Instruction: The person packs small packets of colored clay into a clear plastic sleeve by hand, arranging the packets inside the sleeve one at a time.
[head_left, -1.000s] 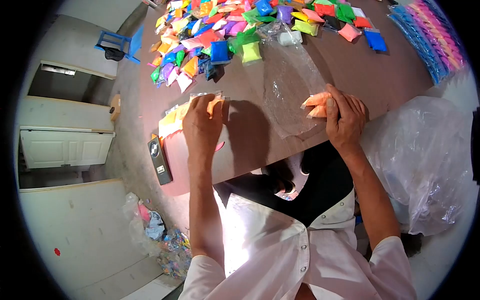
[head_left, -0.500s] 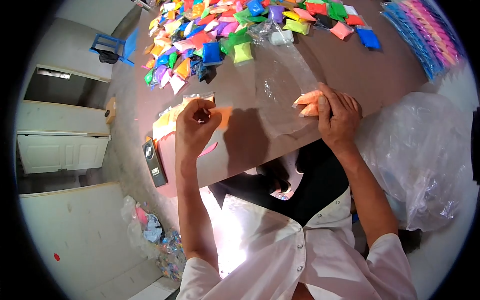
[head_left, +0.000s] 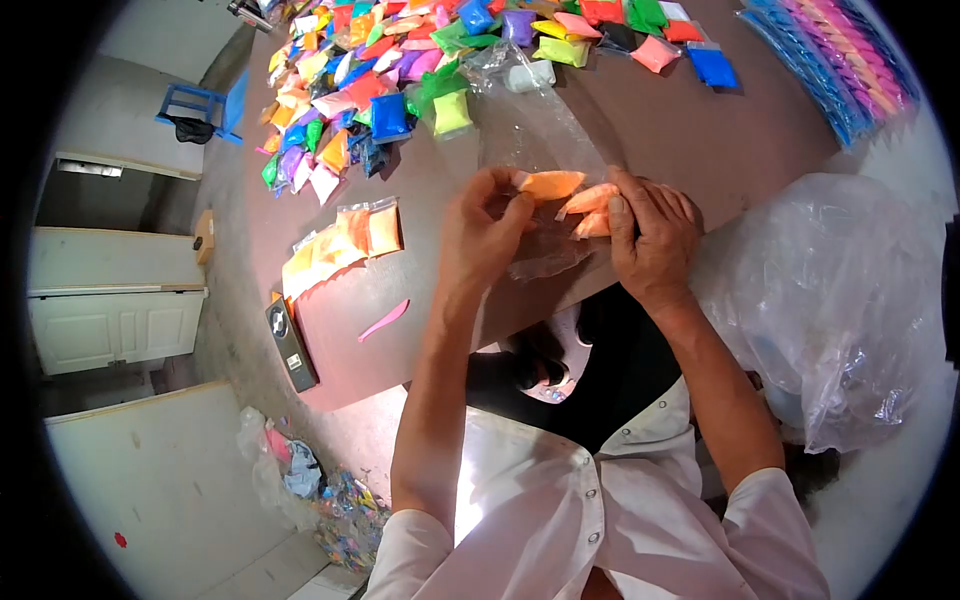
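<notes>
And the left hand (head_left: pixel 484 226) pinches a small orange plastic packet (head_left: pixel 554 185), the right hand (head_left: pixel 655 238) clasping more orange plastic packets (head_left: pixel 592 200) just beside, a limp transparent bag (head_left: pixel 545 130) right there

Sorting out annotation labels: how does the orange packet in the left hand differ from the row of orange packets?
The orange packet is single; the row of orange packets has several, overlapping. The orange packet is pinched by the left hand; the row lies untouched on the table. Both look orange.
</notes>
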